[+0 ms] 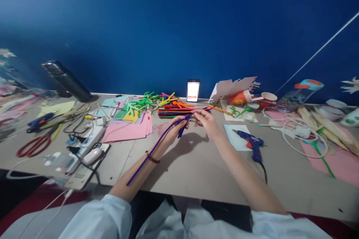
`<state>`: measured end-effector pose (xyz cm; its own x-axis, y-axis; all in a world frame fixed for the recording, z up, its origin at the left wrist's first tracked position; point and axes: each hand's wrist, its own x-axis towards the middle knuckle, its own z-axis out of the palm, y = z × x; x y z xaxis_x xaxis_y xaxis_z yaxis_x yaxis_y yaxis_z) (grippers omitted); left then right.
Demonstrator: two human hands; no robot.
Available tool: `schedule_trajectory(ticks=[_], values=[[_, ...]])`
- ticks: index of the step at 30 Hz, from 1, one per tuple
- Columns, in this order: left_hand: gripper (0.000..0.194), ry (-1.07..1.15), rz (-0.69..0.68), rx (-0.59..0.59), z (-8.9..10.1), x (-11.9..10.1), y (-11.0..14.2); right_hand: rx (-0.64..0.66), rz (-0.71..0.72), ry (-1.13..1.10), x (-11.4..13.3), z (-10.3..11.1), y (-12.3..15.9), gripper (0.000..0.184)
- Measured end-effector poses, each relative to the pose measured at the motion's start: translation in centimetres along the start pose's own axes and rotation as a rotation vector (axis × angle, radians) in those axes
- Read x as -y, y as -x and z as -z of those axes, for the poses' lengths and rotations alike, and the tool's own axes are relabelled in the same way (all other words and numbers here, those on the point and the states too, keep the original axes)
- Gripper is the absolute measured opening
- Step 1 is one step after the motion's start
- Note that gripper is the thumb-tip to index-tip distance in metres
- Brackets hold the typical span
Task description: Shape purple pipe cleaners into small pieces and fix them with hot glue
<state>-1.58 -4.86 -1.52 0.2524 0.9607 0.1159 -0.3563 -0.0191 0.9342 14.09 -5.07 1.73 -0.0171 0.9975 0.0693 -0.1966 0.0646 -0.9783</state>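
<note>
Evidently, in the head view, grasping a long, fuzzy purple pipe cleaner [156, 145] at centre in the left hand [175, 130], trailing it towards seven o'clock; curling the right hand [206, 121] beside its upper end, cannot tell whether pinching anything.

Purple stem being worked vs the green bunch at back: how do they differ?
Colour: the purple stem is dark; the green bunch is bright. State: purple is in the left hand; green lies toward the table's back. Shape: purple trails one long, gentle curve; green is bent and tangled. Both are thin stems.
</note>
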Motion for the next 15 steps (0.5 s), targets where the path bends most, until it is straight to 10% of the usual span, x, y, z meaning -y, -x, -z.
schedule_trajectory(ticks=[5, 15], values=[[0.022, -0.119, -0.092, 0.007, 0.4, 0.5, 0.3, 0.136, 0.112, 0.028, 0.3, -0.4, 0.9, 0.021], [0.022, -0.15, -0.153, -0.146, -0.2, -0.3, 1.5, -0.057, 0.196, 0.16, -2.4, -1.6, 3.3, 0.018]])
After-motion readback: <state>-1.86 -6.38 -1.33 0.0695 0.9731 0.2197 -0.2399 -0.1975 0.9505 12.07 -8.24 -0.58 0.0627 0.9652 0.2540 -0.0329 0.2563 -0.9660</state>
